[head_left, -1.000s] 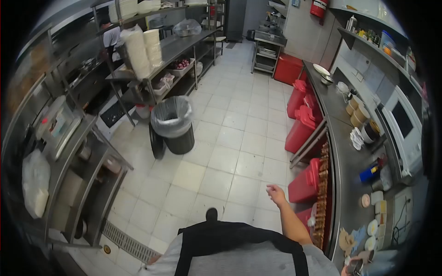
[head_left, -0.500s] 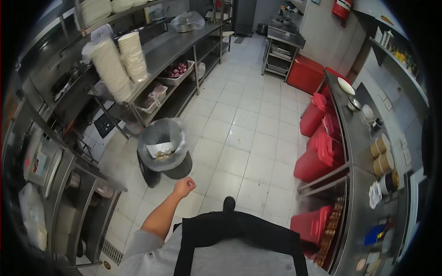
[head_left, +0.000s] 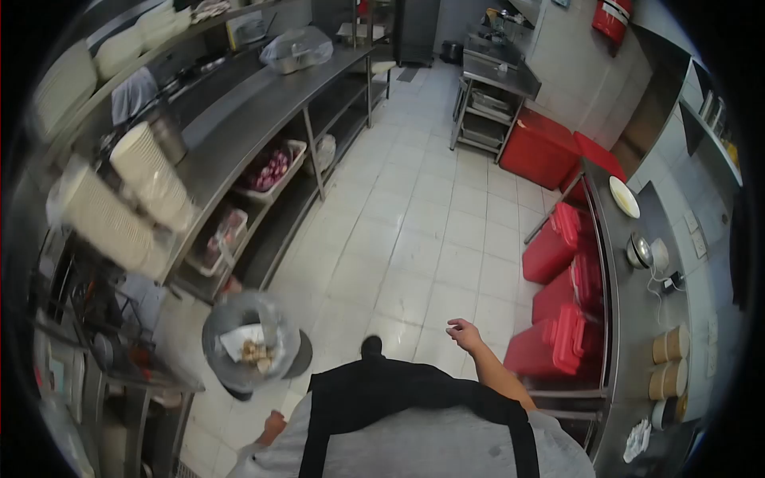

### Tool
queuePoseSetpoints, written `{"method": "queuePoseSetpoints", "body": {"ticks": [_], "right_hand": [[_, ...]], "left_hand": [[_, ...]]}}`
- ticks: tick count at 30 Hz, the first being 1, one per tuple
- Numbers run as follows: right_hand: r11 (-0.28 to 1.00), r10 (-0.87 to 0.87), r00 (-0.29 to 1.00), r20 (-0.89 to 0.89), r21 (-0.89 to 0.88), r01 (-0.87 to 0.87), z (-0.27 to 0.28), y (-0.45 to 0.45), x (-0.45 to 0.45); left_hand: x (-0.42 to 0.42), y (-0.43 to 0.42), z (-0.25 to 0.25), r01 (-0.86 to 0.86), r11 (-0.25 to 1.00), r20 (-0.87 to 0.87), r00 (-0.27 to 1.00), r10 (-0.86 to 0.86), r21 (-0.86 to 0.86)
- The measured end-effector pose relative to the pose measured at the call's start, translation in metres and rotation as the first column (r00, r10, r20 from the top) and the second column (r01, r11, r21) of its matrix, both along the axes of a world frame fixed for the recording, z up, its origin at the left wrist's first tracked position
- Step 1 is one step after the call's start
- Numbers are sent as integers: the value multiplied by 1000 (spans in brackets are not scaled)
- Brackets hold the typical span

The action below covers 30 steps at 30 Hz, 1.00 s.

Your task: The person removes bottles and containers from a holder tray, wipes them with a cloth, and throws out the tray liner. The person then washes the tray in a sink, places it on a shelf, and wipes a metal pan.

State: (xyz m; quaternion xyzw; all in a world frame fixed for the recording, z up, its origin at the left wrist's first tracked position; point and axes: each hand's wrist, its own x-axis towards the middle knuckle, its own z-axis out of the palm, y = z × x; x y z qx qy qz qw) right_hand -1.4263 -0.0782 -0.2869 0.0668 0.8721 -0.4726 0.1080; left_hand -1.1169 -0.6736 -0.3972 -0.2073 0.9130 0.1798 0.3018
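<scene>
My right hand (head_left: 464, 334) is held out over the tiled floor (head_left: 390, 279), bent at the wrist. Its fingers are apart and it holds nothing. My left hand (head_left: 273, 424) hangs low at my side, just below the lined trash bin (head_left: 219, 350) and apart from it; its fingers are too small and blurred to judge. White paper and brownish scraps (head_left: 255, 356) lie in the bin's clear bag. The tip of one dark shoe (head_left: 371, 346) shows ahead of my black apron (head_left: 390, 390).
On the left, a steel table (head_left: 247, 95) carries stacked white containers (head_left: 151, 167), with a crate of red onions (head_left: 271, 169) underneath. Red lidded bins (head_left: 546, 342) line the right counter (head_left: 629, 319). Tiled floor runs between towards a steel stand (head_left: 498, 76).
I have moved forward along the floor; the bin now sits closer and lower left. My right hand has come into view, while my left has swung back and down.
</scene>
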Motion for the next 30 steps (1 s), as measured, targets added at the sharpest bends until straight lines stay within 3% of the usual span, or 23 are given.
{"method": "queuePoseSetpoints", "body": {"ticks": [1, 3, 5, 6, 7, 8, 9, 11, 13, 17, 21, 25, 26, 27, 28, 30], "right_hand": [[1000, 4, 1000, 16, -24, -4, 9, -6, -26], [999, 17, 998, 60, -53, -14, 27, -3, -67], [992, 38, 952, 303, 102, -73, 15, 22, -80], [990, 10, 911, 413, 122, -66, 11, 38, -80], [957, 3, 904, 427, 261, -127, 13, 56, -74], [964, -39, 936, 351, 260, -58, -70, 105, -54], [950, -64, 893, 446, 301, -82, -65, 117, -42], [945, -158, 803, 575, 325, -47, -49, 134, -47], [947, -208, 738, 642, 322, -14, -46, 147, -70], [952, -211, 690, 692, 305, -14, -45, 180, -165], [945, -116, 784, 610, 311, -103, -43, 215, -335], [851, 43, 929, 366, 474, -226, -44, 250, -561], [837, 75, 944, 321, 495, -235, -43, 258, -624], [892, 11, 981, 193, 442, -97, -30, 261, -680], [932, -22, 995, 97, 362, -15, -22, 263, -735], [938, -55, 998, 17, 344, 46, 24, 251, -825]], "left_hand": [[-35, -4, 13, -121, 991, -94, 988, 126, 49], [-123, -5, 8, -4, 998, -145, 989, 13, 62], [-214, 5, -3, 158, 987, -169, 973, -155, 8], [-270, 9, -11, 93, 995, -162, 983, -84, 48], [-336, 22, 1, 26, 996, -155, 988, -12, 86], [-411, 34, 17, -41, 986, -90, 994, 56, 160], [-473, 55, 46, -36, 980, -75, 996, 51, 197], [-590, 102, 84, 183, 967, -383, 918, -103, 178], [-697, 148, 110, 243, 938, -513, 854, -86, 247], [-833, 236, 164, 246, 912, -520, 853, -43, 328], [-899, 257, 117, 422, 870, -471, 840, -269, 257], [-906, 238, 79, 241, 948, -232, 954, -192, 208], [-901, 217, 21, 220, 962, -149, 969, -197, 159], [-894, 198, 1, 241, 959, -210, 955, -208, 149], [-895, 194, 14, 181, 977, -68, 982, -174, 116], [-915, 185, 16, 112, 990, 34, 993, -116, 91]]}}
